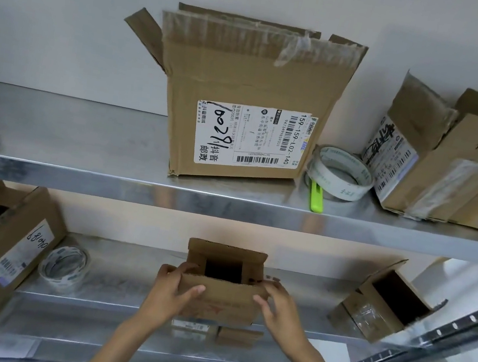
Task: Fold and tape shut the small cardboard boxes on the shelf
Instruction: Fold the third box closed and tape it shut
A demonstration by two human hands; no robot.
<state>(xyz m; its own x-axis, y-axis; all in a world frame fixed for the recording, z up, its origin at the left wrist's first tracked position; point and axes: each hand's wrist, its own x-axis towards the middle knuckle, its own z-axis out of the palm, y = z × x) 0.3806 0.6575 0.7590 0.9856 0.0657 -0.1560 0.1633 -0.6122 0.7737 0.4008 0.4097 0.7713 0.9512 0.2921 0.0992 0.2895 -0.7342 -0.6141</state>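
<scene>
Reading 159-159-L02-140: label (253, 138) above small box (224, 301)

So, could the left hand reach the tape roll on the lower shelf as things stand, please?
Probably yes. The tape roll lies on the lower shelf left of the left hand, with only bare shelf between them; the hand would first have to release the small box it grips.

Shelf (83, 133): bare metal, smooth, with a dull reflective sheen.
Small box (223, 299): brown cardboard, matt.
Large box (246, 82): matt corrugated cardboard; wrinkled glossy clear tape on the flaps.
Label (250, 136): white paper, smooth.
Tape roll (340, 177): shiny plastic film.
Green tool (316, 197): smooth plastic.
Wall (55, 14): matt.
</scene>
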